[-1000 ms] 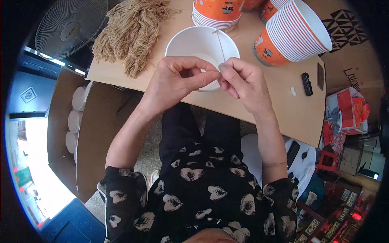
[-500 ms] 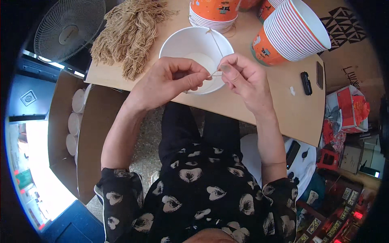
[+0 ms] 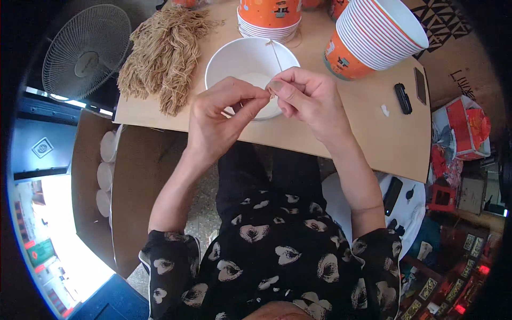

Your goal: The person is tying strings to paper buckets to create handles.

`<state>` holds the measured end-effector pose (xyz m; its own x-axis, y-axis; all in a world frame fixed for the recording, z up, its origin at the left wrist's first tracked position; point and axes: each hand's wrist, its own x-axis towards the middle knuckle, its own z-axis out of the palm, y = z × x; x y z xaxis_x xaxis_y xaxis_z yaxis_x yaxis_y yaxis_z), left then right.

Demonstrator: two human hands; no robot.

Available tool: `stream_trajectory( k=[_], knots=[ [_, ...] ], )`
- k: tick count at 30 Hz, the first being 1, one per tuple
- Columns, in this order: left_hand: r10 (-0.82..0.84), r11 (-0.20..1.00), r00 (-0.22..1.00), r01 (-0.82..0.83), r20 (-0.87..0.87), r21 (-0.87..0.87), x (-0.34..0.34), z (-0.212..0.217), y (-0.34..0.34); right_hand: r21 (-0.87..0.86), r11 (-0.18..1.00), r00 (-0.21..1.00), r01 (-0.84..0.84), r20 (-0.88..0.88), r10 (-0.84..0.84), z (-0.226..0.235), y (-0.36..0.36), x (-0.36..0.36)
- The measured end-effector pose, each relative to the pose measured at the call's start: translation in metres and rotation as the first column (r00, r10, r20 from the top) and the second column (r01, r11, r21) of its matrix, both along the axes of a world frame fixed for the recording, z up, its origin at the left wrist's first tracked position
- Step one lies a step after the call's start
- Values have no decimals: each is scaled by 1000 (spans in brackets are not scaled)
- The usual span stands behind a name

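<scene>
A paper bucket, white inside, stands on the table before me. A thin tan cord is attached at its far rim and runs across the opening to my fingers. My left hand pinches the cord with thumb and forefinger above the bucket's near rim. Against those fingertips, my right hand also pinches it, thumb on top and the other fingers curled under. The bit of cord between the fingertips is mostly hidden.
Tan cords lie in a bundle at the table's left. A tilted stack of orange-printed buckets stands right, another orange stack behind. A black object rests near the right edge. Left are a cardboard box and a fan.
My hands have drawn together until the fingertips meet, the left moving up beside the right. The stretch of cord visible between them has shortened. The view has shifted slightly.
</scene>
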<state>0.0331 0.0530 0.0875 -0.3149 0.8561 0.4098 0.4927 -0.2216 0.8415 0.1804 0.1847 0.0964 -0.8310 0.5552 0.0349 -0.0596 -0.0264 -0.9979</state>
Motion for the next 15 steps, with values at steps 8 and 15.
stream_trajectory(
  k=[8, 15],
  knots=[
    [114, 988, 993, -111, -25, 112, 7, -12, 1, -53, 999, 1000, 3, 9, -2, 5, -5, -2],
    [55, 998, 980, -47, 193, -45, 1, -12, -5, 96, 993, 997, 73, -1, -73, 3, -8, -7]
  ],
)
